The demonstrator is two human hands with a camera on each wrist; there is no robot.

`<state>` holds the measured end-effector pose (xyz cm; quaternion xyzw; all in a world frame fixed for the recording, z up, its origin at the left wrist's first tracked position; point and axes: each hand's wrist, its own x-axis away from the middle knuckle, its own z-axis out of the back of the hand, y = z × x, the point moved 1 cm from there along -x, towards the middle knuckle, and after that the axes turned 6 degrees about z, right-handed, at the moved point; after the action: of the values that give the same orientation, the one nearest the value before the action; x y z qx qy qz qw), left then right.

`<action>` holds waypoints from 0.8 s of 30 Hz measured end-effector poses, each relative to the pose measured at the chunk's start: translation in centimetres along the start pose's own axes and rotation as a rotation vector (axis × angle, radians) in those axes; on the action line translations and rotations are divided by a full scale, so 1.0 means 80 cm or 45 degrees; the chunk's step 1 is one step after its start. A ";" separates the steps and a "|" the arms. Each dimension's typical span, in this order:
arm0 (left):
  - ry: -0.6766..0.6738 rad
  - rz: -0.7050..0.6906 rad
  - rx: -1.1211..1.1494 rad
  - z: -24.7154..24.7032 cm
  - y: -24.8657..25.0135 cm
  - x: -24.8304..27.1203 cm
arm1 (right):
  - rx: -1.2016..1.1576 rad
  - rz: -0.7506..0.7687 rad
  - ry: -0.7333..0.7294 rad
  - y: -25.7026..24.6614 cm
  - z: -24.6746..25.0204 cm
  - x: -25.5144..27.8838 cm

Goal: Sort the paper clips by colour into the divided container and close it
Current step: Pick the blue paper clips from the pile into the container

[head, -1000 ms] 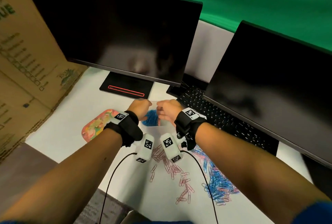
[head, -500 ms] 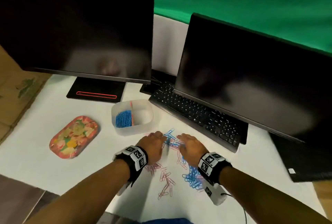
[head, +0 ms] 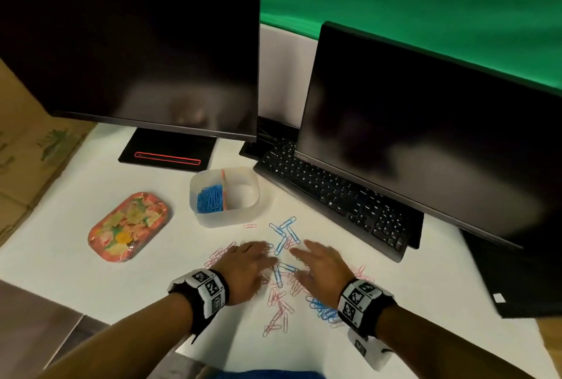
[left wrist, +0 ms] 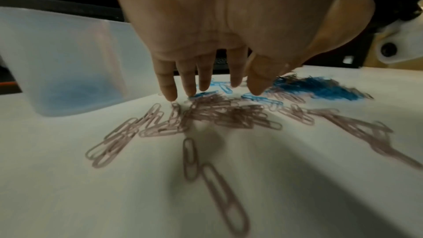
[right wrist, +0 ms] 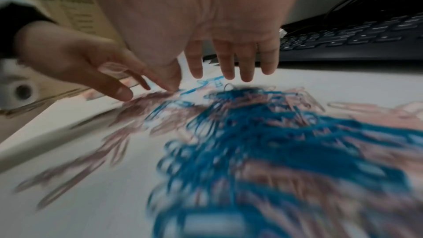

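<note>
Pink paper clips [head: 278,302] and blue paper clips [head: 284,234] lie scattered on the white table; a thicker blue heap [head: 322,308] sits by my right wrist. The translucent divided container [head: 225,196] stands behind them, with blue clips [head: 209,199] in its left compartment and the right one bare. My left hand [head: 246,269] hovers palm down with straight fingers [left wrist: 170,88] over the pink clips [left wrist: 219,115], holding nothing. My right hand [head: 319,269] is spread over the mixed heap [right wrist: 251,124], fingers [right wrist: 228,64] straight, also holding nothing.
A floral lid [head: 127,226] lies left of the container. A black keyboard [head: 334,196] and two dark monitors [head: 137,56] [head: 425,135] stand behind and right. Cardboard boxes [head: 27,147] line the left. The table's front edge [head: 91,316] is near my left forearm.
Both hands came back from the container to the clip pile and now lie spread flat over it. The blue clips they carried are in the left compartment.
</note>
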<state>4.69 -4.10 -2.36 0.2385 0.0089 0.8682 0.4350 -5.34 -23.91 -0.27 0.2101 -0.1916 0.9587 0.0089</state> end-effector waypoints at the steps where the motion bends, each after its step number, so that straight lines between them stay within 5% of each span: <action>1: 0.063 0.049 0.052 0.007 0.000 -0.006 | -0.047 -0.029 0.096 0.001 0.011 -0.010; 4: 0.167 0.245 0.124 0.033 0.002 -0.034 | -0.156 -0.229 0.236 0.005 0.039 -0.047; 7: 0.088 0.351 0.000 0.046 0.005 -0.057 | -0.204 -0.391 0.220 0.004 0.056 -0.078; 24: 0.015 0.388 0.149 0.051 0.000 -0.082 | -0.184 -0.480 -0.001 -0.026 0.045 -0.116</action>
<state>9.76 -9.89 -1.40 0.2569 0.0257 0.9235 0.2838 4.76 -22.75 -0.32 0.2416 -0.2170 0.9237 0.2032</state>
